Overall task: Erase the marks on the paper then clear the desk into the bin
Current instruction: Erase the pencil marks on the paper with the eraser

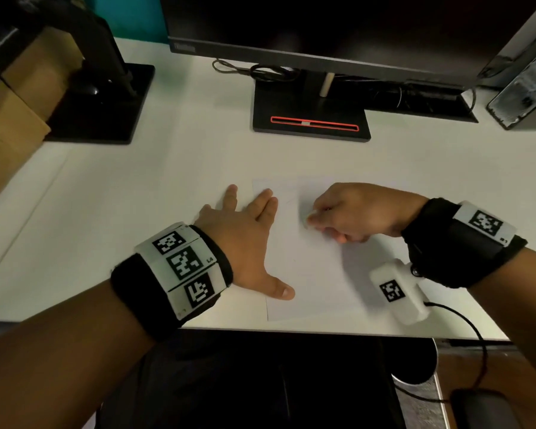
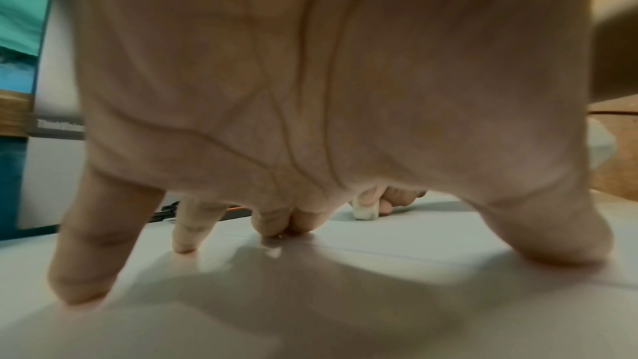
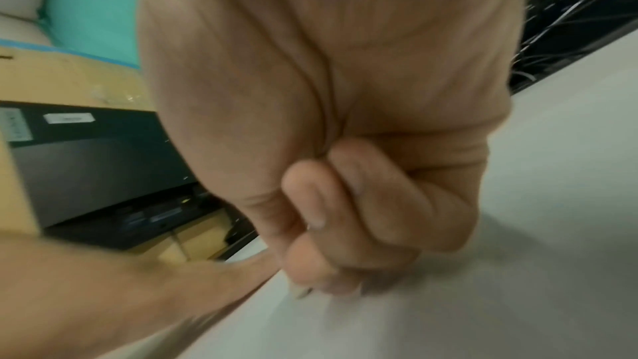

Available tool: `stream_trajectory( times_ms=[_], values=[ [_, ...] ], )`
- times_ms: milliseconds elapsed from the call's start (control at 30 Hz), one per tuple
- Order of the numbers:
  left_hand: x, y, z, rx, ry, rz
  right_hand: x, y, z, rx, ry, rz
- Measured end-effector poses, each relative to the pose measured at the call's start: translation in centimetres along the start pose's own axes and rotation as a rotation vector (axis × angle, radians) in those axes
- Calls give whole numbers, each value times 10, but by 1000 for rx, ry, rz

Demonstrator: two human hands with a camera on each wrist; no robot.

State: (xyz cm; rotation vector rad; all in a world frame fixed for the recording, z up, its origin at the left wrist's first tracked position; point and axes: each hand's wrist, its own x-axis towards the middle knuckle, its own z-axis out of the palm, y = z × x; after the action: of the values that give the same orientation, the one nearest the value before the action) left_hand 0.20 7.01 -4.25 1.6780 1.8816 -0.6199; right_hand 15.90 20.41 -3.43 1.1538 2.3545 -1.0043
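Note:
A white sheet of paper [image 1: 316, 274] lies on the white desk near its front edge. My left hand [image 1: 248, 236] lies flat with spread fingers on the sheet's left edge, pressing it down; in the left wrist view the fingertips [image 2: 83, 291] touch the surface. My right hand [image 1: 350, 212] has curled fingers and pinches a small white eraser [image 1: 307, 222], its tip against the paper; the eraser [image 2: 366, 212] shows beyond my left palm. In the right wrist view the curled fingers [image 3: 345, 214] hide the eraser. Any marks on the paper are too faint to make out.
A monitor on a black stand [image 1: 311, 119] is straight ahead, with cables behind it. A second black stand [image 1: 102, 103] and a cardboard box [image 1: 16, 103] sit at the left. A computer case [image 1: 526, 85] is at the far right. The desk's front edge [image 1: 322, 331] is close.

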Motion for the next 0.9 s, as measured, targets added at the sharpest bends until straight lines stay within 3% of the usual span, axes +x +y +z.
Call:
stream_trajectory(
  times_ms=[100, 267, 400, 533, 700, 800, 900],
  values=[
    [0, -1, 1, -2, 5, 4, 5, 1, -10, 28, 82, 42],
    [1, -1, 1, -9, 4, 4, 4, -9, 4, -47, -3, -40],
    [0, -1, 1, -7, 9, 5, 10, -4, -9, 23, 75, 15],
    [2, -1, 1, -4, 9, 4, 8, -11, 3, -41, -6, -54],
    [1, -2, 3, 4, 26, 10, 14, -13, -6, -18, 62, -32],
    [2, -2, 3, 6, 30, 13, 11, -21, 6, -104, -11, -109],
    [2, -2, 4, 14, 41, 15, 15, -18, -1, -61, -9, -69]
  ],
)
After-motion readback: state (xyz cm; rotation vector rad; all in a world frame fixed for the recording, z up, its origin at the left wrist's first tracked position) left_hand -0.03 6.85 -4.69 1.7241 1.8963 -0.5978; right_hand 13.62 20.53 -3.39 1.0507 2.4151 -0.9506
